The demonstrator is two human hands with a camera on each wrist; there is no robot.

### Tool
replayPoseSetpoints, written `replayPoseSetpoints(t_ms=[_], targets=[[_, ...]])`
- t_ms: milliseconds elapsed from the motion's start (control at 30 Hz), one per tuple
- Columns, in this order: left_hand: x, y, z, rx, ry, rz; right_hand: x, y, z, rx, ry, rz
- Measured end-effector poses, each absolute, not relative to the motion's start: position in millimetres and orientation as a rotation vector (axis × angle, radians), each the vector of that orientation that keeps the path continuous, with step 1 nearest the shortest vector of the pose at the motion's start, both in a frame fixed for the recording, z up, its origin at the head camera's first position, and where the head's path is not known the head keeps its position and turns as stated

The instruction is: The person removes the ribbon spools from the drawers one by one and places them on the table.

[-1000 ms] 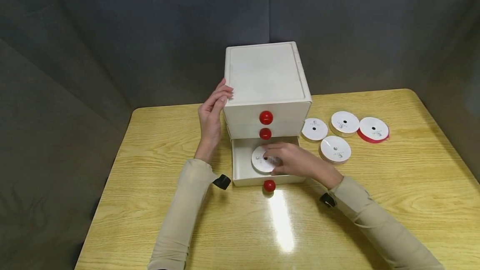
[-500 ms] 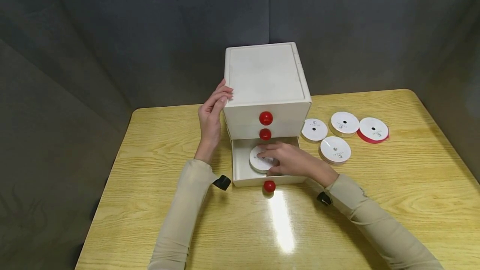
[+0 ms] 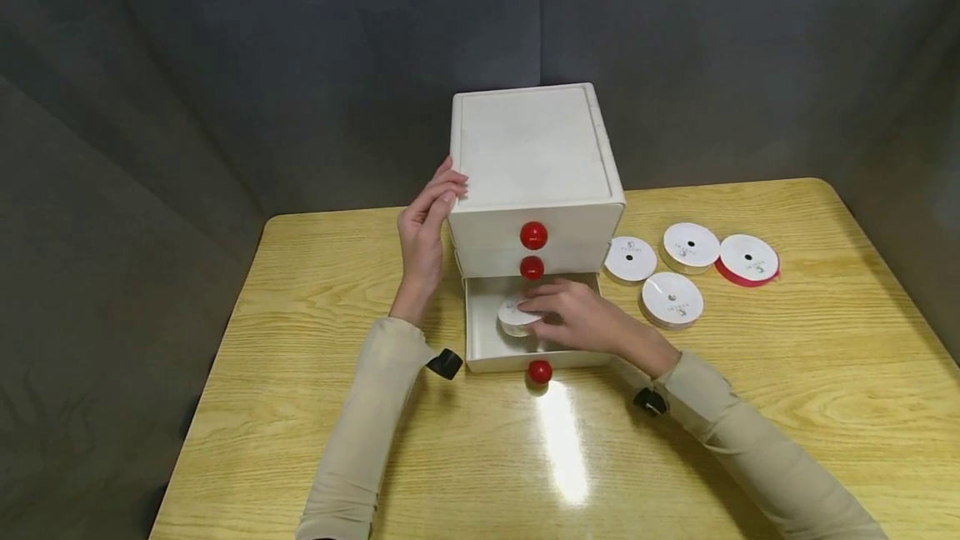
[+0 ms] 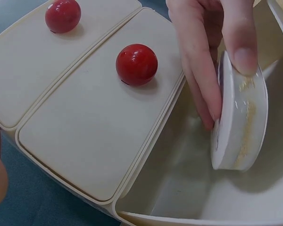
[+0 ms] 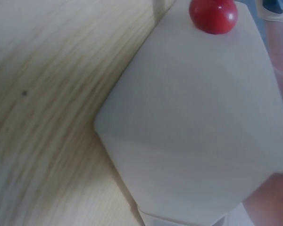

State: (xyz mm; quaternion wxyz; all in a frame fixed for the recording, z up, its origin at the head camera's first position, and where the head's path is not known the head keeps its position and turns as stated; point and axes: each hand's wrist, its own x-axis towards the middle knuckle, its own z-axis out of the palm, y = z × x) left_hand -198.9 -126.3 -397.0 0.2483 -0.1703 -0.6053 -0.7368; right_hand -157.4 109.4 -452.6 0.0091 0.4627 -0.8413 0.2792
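A white drawer cabinet (image 3: 532, 148) with red knobs stands on the table, its bottom drawer (image 3: 495, 363) pulled out. My left hand (image 3: 422, 232) rests against the cabinet's upper left edge, fingertips on the top. Inside that drawer my right hand (image 3: 581, 319) pinches a white ribbon spool (image 4: 243, 127) between thumb and fingers. The spool is tipped up on its edge, and gold glitter ribbon shows through its clear wrap in the left wrist view. In the right wrist view the drawer's outer front with a red knob (image 5: 213, 15) fills the middle; the spool is hidden there.
Several more ribbon spools lie flat right of the cabinet, one with red ribbon (image 3: 747, 259) farthest right and one nearer the front (image 3: 671, 300). Two upper drawers with red knobs (image 3: 533, 235) are closed. A dark curtain (image 3: 300, 82) hangs behind the wooden table (image 3: 322, 273).
The spool in the drawer shifts slightly left, and its right side tilts up in my right hand's fingers. My left hand stays in place on the cabinet.
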Motion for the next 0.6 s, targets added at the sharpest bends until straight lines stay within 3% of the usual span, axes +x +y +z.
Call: replayPoseSetpoints(t_ms=[600], targets=[[-200,-126,-398,-0.46,-1.637,-2.006,-138,134,-421,1.314,-2.683,0.9]])
